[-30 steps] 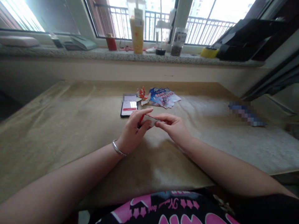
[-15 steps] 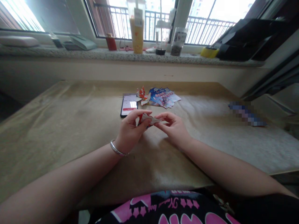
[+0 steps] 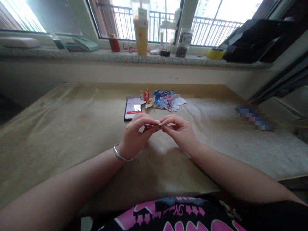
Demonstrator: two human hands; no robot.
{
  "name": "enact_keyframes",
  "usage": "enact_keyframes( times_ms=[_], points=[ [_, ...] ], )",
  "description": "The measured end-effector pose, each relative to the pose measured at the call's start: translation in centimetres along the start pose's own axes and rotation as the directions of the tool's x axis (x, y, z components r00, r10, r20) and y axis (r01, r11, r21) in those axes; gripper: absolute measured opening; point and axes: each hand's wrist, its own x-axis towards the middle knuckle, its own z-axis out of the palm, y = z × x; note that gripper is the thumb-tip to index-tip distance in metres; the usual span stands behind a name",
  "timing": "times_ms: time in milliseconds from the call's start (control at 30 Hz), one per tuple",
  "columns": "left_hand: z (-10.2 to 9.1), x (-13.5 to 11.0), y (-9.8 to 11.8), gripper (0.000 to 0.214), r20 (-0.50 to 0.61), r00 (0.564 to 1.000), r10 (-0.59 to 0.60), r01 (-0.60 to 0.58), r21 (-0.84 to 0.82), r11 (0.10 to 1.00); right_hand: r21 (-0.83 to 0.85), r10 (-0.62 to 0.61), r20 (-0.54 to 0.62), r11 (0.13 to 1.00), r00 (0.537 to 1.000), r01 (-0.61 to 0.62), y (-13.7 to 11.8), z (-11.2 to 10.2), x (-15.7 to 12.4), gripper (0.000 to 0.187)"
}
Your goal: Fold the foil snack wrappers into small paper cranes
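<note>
A small piece of folded paper (image 3: 147,128), red and white where it shows, is pinched between both hands just above the table. My left hand (image 3: 136,131), with a silver bangle on the wrist, closes its thumb and fingers over the paper's left part and hides most of it. At the right end, the thumb and fingertips of my right hand (image 3: 180,129) grip its edge. The two sets of fingertips almost meet. Right behind the left hand lies a phone (image 3: 130,107) with its screen lit.
Beyond the hands are an orange-and-white folded paper piece (image 3: 149,101) and a fan of printed blue sheets (image 3: 168,100). A blurred blue item (image 3: 255,118) lies at the right of the table (image 3: 79,128). Bottles and a tall yellow-filled container (image 3: 141,37) line the windowsill (image 3: 96,55).
The paper's white flaps, spread open before, are now pressed flat and mostly covered by my fingers. My hands have drawn slightly closer together, fingertips nearly touching.
</note>
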Motion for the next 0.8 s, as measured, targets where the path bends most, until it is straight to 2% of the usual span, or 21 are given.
enact_keyframes(
  times_ms=[233,433,600,800],
  points=[
    [-0.23,0.15,0.10,0.010,0.031,0.999,-0.019,0.018,0.024,1.000,-0.066,-0.046,-0.034,0.997,0.998,0.044,-0.21,-0.22,-0.04,0.006],
    [-0.71,0.38,0.13,0.009,0.033,0.999,0.002,-0.003,0.019,1.000,-0.218,-0.129,-0.071,0.970,0.989,0.110,-0.66,-0.61,-0.01,0.004],
    [-0.61,0.12,-0.28,0.005,0.000,0.997,-0.081,0.081,-0.052,0.995,-0.276,-0.165,-0.059,0.951,0.984,0.143,-0.67,-0.72,0.03,0.004],
    [-0.36,0.12,-0.35,0.005,-0.010,0.989,-0.145,0.141,-0.162,0.977,-0.232,-0.144,-0.011,0.963,0.989,0.138,-0.67,-0.67,0.00,0.012]
  ],
)
